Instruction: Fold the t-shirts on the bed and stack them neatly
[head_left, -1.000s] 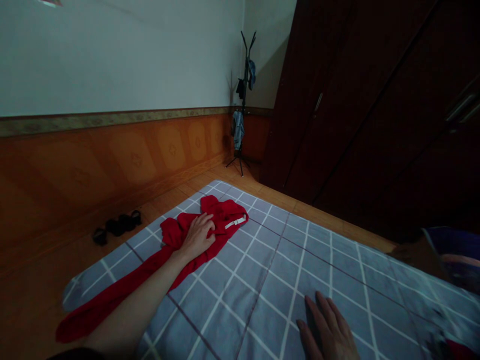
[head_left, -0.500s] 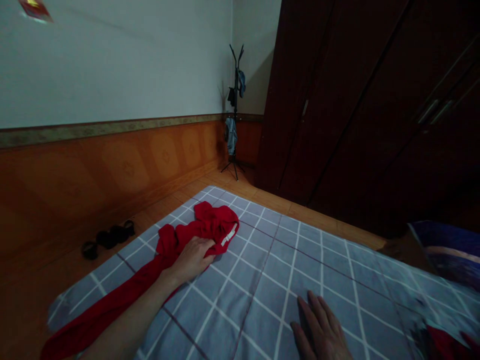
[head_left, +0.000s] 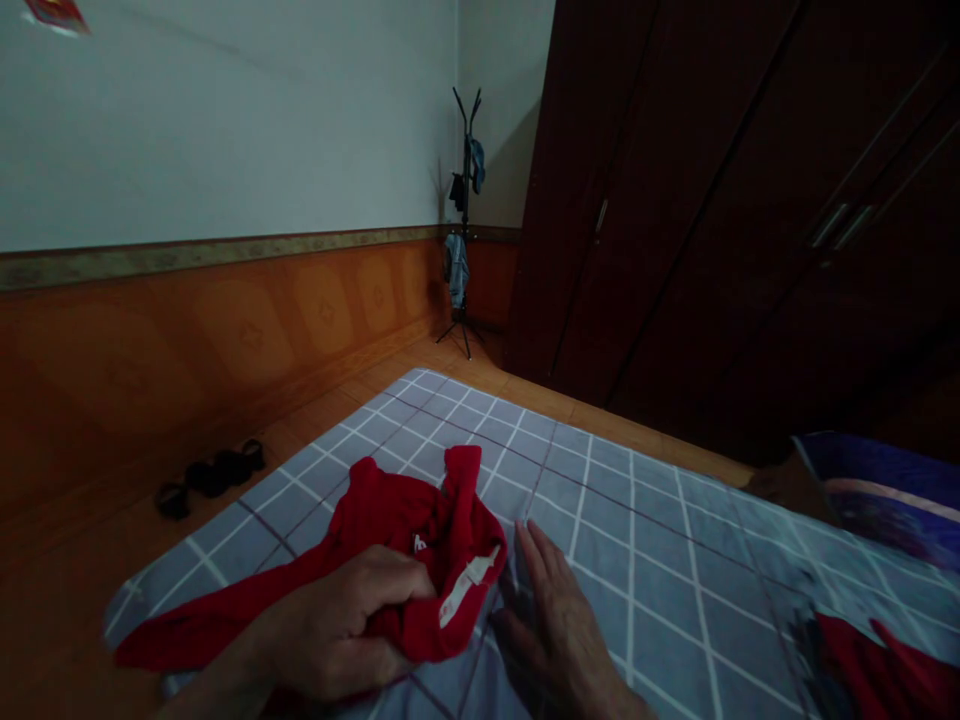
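A red garment [head_left: 382, 505] lies bunched on the grey checked bedsheet [head_left: 600, 560], a long strip of it trailing to the left. At its collar a white label [head_left: 469, 585] shows. My left hand [head_left: 352, 620] grips the bunched cloth close to that label, fingers curled into the fabric. Just right of the collar, my right hand [head_left: 551, 610] hovers over or rests on the sheet with fingers stretched out, holding nothing. Whether its fingertips touch the sheet I cannot tell.
Another red cloth [head_left: 885, 665] lies at the bed's right side. Dark shoes [head_left: 214, 475] stand on the floor left of the bed. A coat rack [head_left: 466, 220] with clothes fills the far corner. A dark wardrobe [head_left: 675, 220] lines the right; a purple bag-like thing [head_left: 885, 495] sits nearby.
My left hand has drawn the red garment's collar end nearer to me. My right hand has moved left and forward, close to the collar.
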